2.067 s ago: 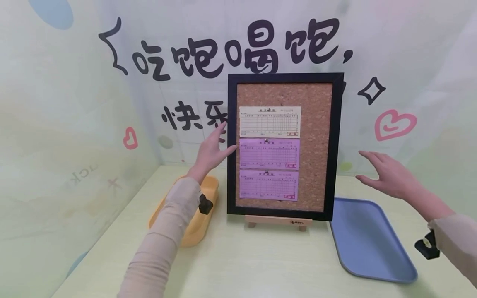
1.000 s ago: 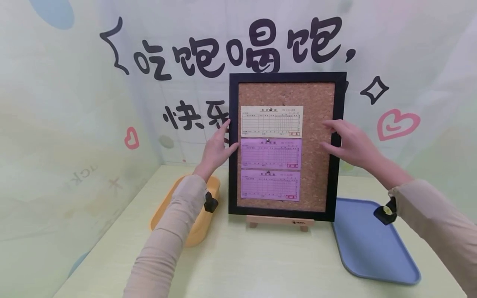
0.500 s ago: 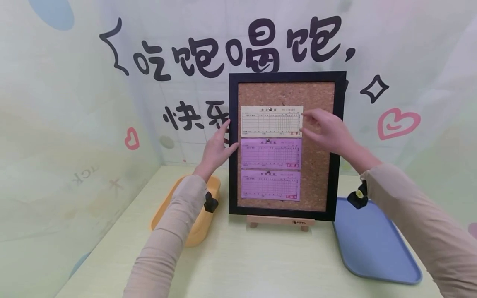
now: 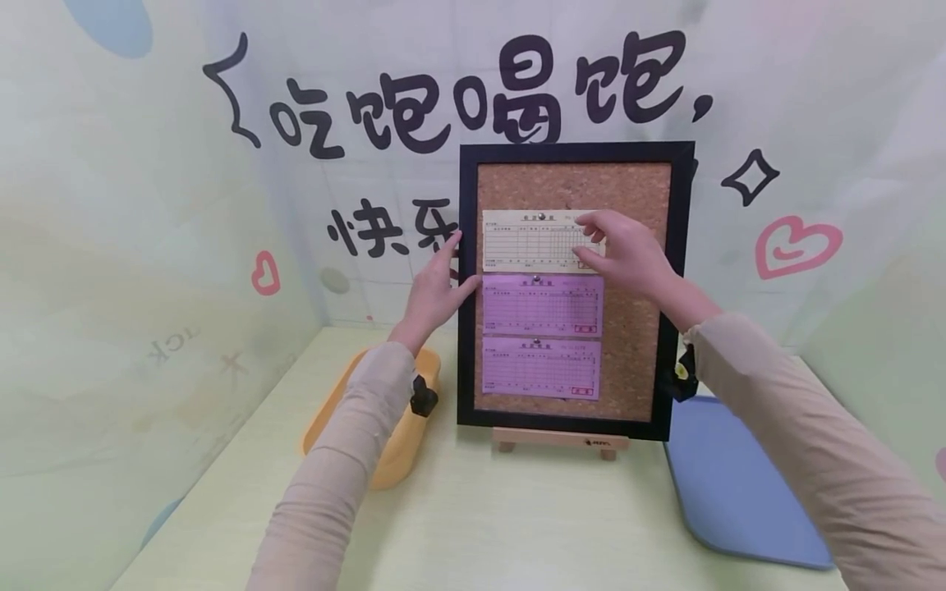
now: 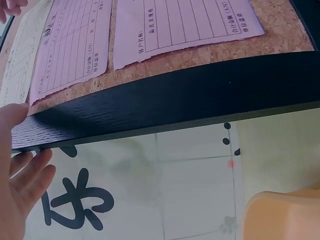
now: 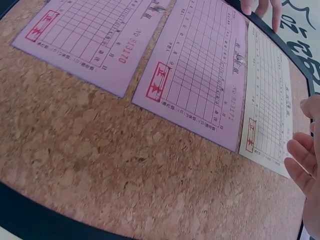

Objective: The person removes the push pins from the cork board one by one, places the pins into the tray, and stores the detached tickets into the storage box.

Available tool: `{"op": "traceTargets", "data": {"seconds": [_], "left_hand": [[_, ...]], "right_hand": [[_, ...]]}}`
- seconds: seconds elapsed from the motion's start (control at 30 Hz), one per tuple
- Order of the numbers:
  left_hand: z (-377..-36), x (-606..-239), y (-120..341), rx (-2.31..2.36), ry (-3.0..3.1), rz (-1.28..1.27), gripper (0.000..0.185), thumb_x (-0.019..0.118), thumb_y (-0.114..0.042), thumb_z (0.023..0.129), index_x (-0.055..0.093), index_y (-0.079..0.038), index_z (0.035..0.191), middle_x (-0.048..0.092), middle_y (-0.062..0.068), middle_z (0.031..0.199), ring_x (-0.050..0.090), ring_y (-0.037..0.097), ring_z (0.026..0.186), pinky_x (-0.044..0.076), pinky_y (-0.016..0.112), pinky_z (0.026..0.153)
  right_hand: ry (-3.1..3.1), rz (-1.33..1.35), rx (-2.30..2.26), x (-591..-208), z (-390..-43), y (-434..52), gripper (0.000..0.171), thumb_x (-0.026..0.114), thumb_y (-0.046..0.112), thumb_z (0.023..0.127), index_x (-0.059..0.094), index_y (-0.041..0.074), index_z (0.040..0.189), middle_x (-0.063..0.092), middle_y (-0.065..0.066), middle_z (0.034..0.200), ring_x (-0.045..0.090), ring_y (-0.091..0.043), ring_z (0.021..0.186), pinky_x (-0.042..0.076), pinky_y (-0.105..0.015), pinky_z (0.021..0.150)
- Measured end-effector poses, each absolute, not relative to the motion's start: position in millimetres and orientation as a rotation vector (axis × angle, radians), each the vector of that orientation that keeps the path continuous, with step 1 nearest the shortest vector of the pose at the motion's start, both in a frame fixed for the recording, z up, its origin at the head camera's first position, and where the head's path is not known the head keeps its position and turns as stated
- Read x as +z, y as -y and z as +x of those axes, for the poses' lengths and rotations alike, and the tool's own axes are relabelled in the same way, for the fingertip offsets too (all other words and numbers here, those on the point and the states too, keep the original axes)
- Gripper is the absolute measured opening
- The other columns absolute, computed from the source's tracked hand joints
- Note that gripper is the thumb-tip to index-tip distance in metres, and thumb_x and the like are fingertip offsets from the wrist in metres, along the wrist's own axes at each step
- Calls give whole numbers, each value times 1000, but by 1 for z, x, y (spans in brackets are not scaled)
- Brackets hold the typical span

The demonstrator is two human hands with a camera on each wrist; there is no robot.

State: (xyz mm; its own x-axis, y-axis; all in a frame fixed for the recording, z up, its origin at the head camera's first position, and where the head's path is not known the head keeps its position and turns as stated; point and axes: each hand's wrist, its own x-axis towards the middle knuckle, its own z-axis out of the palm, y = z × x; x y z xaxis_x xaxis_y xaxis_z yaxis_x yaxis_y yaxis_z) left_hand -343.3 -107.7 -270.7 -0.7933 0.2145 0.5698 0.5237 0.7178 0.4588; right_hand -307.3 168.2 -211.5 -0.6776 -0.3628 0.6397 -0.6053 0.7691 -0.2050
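Head view: left hand point(image 4: 436, 287), fingers straight, braces the cork board point(image 4: 636, 328) frame; right hand point(image 4: 624, 250) pinches the top cream slip point(image 4: 528, 242). A hard pull may tear the pinned slip.

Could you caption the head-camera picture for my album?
Left hand steadies the cork board; right hand touches the cream slip.

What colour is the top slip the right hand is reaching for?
Cream-yellow top slip, unlike the two purple ones below; clearest in the head view, with the right hand at its right end.
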Motion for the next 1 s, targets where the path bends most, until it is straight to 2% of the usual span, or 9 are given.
{"op": "traceTargets", "data": {"seconds": [0.17, 0.4, 0.63, 1.0], "left_hand": [[-346, -265, 103, -854, 2415, -527, 77, 64, -32, 83, 22, -13, 144, 49, 11, 129, 60, 23, 90, 48, 35, 76], [-349, -261, 95, -787, 2418, -456, 83, 64, -40, 81, 19, -13, 145, 37, 11, 141, 56, 26, 98, 47, 39, 83], [-353, -261, 89, -798, 2344, -415, 84, 67, -40, 78, 24, -11, 144, 38, 10, 141, 46, 29, 119, 43, 40, 92], [-354, -262, 86, -793, 2298, -391, 83, 69, -38, 77, 27, -8, 142, 39, 12, 140, 48, 28, 116, 44, 38, 90]], "right_hand": [[2381, 711, 565, -211, -310, -164, 37, 62, 17, 85, 54, 0, 117, 59, -13, 104, 54, -24, 91, 45, -40, 78], [2385, 706, 596, -212, -314, -160, 37, 62, 17, 85, 54, 0, 117, 58, -13, 103, 54, -24, 92, 46, -39, 78], [2370, 708, 602, -212, -317, -157, 36, 62, 16, 85, 55, -1, 116, 58, -13, 100, 54, -24, 90, 45, -39, 77], [2334, 726, 605, -210, -327, -147, 31, 61, 15, 85, 57, -2, 112, 57, -11, 91, 53, -22, 83, 45, -36, 73]]}}
